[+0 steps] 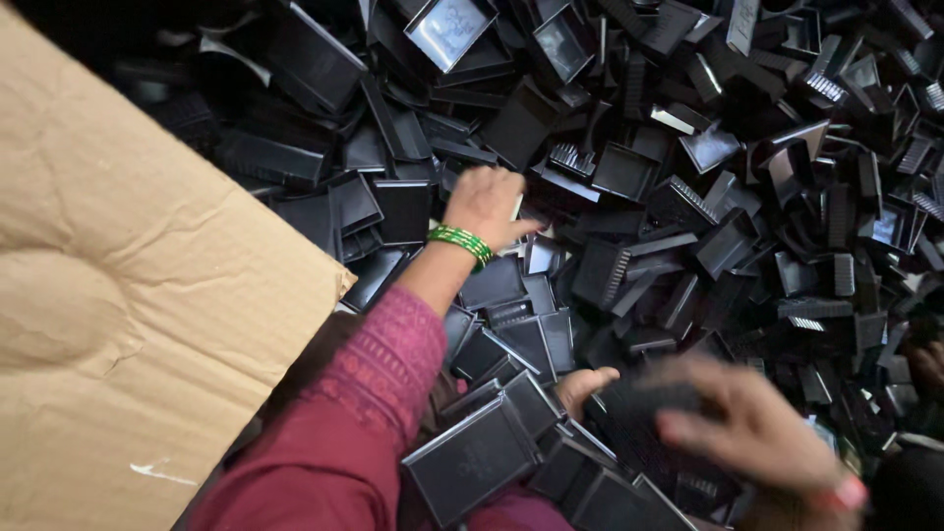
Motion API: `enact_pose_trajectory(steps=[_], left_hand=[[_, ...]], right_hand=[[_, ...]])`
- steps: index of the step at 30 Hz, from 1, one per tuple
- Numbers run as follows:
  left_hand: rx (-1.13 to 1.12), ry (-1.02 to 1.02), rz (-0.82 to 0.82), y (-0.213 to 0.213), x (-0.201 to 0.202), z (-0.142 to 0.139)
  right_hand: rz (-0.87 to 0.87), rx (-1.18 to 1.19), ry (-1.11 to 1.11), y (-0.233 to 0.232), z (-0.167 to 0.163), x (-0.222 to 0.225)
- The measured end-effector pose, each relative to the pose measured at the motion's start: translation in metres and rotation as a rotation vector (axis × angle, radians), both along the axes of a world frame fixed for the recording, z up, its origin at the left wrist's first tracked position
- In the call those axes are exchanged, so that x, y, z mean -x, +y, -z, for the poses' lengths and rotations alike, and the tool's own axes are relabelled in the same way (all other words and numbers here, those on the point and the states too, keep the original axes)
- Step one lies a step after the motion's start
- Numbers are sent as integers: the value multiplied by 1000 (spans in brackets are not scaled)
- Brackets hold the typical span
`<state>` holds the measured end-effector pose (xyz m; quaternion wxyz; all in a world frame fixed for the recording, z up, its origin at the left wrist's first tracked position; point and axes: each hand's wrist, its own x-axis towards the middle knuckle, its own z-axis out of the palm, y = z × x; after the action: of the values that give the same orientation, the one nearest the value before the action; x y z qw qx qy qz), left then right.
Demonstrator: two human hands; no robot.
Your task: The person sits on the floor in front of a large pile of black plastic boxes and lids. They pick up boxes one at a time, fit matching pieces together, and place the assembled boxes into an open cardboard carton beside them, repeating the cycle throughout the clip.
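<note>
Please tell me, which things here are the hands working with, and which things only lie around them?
In use:
- left hand, reaching into the heap of black plastic parts
- right hand, blurred, gripping a black ribbed part

Lying about:
- cardboard sheet
- black tray by the red sleeve
- green bangles, only worn on the wrist

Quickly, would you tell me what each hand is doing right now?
Left hand: reaching into black plastic parts; grip cannot be told.
Right hand: blurred, on a black part.

A black ribbed plastic part [644, 403], blurred, lies near and right; black plastic trays [629, 197] are heaped behind it.
</note>
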<state>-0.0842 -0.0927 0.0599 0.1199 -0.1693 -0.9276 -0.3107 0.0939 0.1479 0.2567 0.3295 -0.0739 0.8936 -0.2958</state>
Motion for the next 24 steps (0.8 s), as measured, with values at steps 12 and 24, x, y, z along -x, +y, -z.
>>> enact_pose_trajectory(steps=[12,24], left_hand=[[-334,-232,-177,-25,7,-20],[-1824,-1103,420,16,19,-13]], right_hand=[[381,-39,524,21,167,99],[764,307,673,52,213,125]])
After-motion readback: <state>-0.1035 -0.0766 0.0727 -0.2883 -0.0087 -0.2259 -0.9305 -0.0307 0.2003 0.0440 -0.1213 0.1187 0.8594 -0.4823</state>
